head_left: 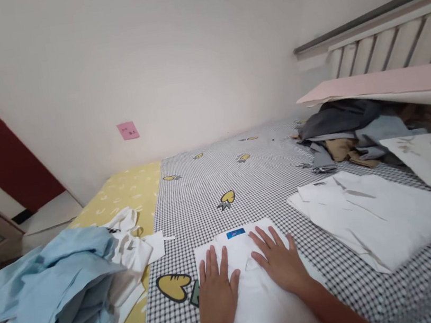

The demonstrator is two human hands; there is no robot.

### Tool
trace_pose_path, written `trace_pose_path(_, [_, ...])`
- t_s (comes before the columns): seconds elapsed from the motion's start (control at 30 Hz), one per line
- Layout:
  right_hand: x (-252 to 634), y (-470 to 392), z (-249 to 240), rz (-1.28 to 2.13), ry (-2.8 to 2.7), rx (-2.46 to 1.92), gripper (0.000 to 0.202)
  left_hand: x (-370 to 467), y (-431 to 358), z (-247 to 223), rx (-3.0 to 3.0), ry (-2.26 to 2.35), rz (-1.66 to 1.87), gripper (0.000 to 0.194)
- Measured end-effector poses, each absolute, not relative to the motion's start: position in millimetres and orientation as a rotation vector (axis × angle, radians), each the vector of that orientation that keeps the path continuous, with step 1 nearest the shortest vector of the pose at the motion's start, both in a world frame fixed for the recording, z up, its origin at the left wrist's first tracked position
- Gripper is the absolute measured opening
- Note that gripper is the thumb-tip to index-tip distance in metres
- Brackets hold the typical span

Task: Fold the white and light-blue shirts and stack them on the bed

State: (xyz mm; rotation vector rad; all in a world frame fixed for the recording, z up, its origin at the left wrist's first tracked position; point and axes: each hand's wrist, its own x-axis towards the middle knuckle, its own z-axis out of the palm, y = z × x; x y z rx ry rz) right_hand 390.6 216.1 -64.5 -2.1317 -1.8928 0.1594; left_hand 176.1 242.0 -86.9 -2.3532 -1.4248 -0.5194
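A folded white shirt [255, 305] lies on the checked bedspread [203, 184] right in front of me, with a blue label [236, 233] at its top edge. My left hand [217, 289] rests flat on the shirt's upper left part, fingers spread. On the upper right part lies my right hand [280, 262], palm down with its fingers apart. Part of the shirt is hidden under both hands and the right forearm. To the right is another folded white garment [383, 213], which neither hand touches.
A loose light blue garment [54, 296] is heaped at the left over white cloth [129, 248]. Dark and brown clothes [339, 128] are piled at the back right below a pink board [381, 83]. A radiator [395, 45] stands along the right wall.
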Motion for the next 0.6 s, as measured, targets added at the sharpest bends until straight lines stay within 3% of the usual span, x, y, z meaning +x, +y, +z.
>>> trace_pose_path(0.37, [390.1,220.9,-74.7,0.148,-1.854,-2.069,0.056,179.9,237.4,-68.5,-2.5,-1.655,-0.476,0.053])
trace_pose_path(0.6, [405.8,218.5,-34.4,0.406,-1.823,-2.065,0.059,164.8,223.6,-27.9,-2.53,-1.909,-0.475,0.054])
